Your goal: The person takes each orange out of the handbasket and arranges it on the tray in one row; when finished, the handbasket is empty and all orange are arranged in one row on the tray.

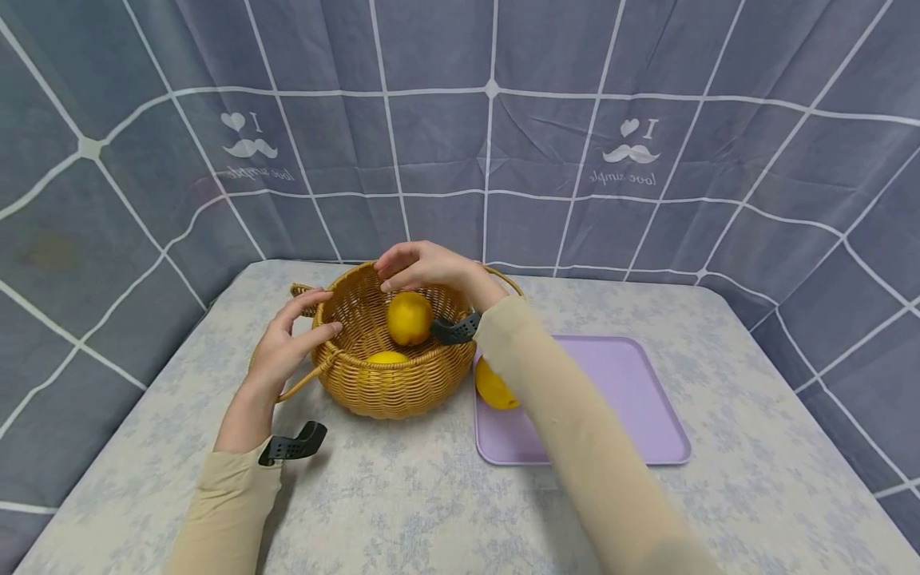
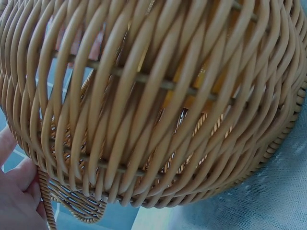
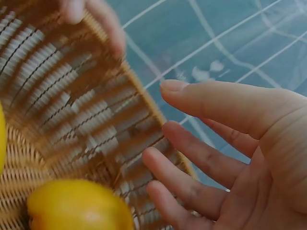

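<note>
Basket (image 1: 395,391)'s on the table (image 1: 374,495), just left of the tray (image 1: 618,383), with two yellow fruits (image 1: 410,318) inside. Right hand (image 1: 427,266)'s over its far side, fingers loose, holding nothing; left hand (image 1: 283,339) has fingers stretched at its left edge, not clenched. Handle (image 1: 305,382) runs close by that wrist, so a quick pull back could snag and tip everything. Third fruit (image 1: 494,387)'s near the tray's left edge, partly under the right sleeve (image 1: 575,415); a dropped forearm might roll it. Curtain (image 1: 539,224) crowds the far side, near side's roomy.
</note>
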Demonstrator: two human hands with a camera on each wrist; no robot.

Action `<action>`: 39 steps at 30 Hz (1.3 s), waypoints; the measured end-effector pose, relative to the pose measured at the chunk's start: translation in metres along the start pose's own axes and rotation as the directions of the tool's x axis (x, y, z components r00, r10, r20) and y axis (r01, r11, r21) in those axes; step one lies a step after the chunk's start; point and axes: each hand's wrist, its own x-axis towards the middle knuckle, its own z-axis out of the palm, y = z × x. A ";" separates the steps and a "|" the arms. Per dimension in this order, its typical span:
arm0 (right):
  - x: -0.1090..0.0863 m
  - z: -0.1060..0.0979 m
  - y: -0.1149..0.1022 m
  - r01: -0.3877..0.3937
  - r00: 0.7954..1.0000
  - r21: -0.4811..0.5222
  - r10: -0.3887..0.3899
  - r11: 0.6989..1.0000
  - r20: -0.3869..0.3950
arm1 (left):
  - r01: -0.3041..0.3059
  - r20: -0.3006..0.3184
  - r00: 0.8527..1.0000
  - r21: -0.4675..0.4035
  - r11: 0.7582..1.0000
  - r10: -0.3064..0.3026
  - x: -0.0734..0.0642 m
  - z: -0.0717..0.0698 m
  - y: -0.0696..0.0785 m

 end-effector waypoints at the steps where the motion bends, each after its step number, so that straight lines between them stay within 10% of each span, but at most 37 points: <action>1: 0.002 0.000 0.004 -0.006 1.000 -0.010 0.006 1.000 0.003 | 0.001 0.000 1.000 -0.001 1.000 -0.001 0.000 0.000 0.000; 39: 0.019 0.017 0.030 0.093 0.995 -0.354 -0.076 0.931 0.061 | -0.027 0.013 1.000 -0.017 0.999 0.027 0.000 0.000 -0.001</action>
